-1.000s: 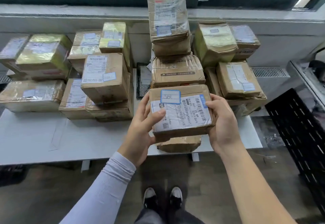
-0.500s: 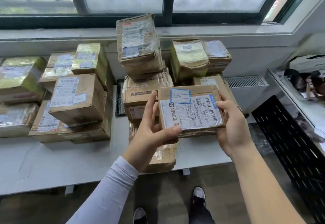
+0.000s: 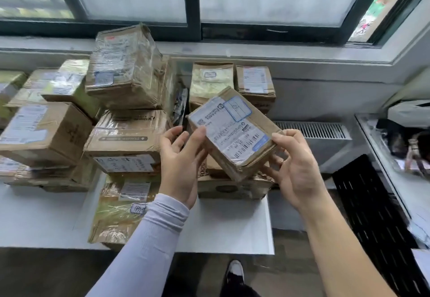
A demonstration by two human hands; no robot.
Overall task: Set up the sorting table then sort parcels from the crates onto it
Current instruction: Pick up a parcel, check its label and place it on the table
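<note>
Crowding white table (image 3: pixel 223 226), stacked parcels (image 3: pixel 125 133), black crate (image 3: pixel 372 203)

Parcel (image 3: pixel 233 133), held: brown cardboard; white label printed with black text and barcode lines; blue-bordered square sticker at one corner, blue tab at the other end.
Stacked boxes (image 3: pixel 125 133): brown cardboard under glossy clear tape; white labels with black print. Top box (image 3: pixel 123 68) has a small blue-edged sticker and a red mark near its upper edge.
Two boxes (image 3: pixel 211 80) at the back and one flat parcel (image 3: pixel 116 208) at the table front: yellow-green tint under the wrap.
Table (image 3: pixel 223 224): plain white.
Sleeve (image 3: pixel 149 245) on left arm: pale lilac-grey.
Crate (image 3: pixel 377 217) at right: black, with rows of slots.
Window frame (image 3: pixel 193 5): dark, around frosted white panes.
Shoe (image 3: pixel 235 271): black with a white toe.
</note>
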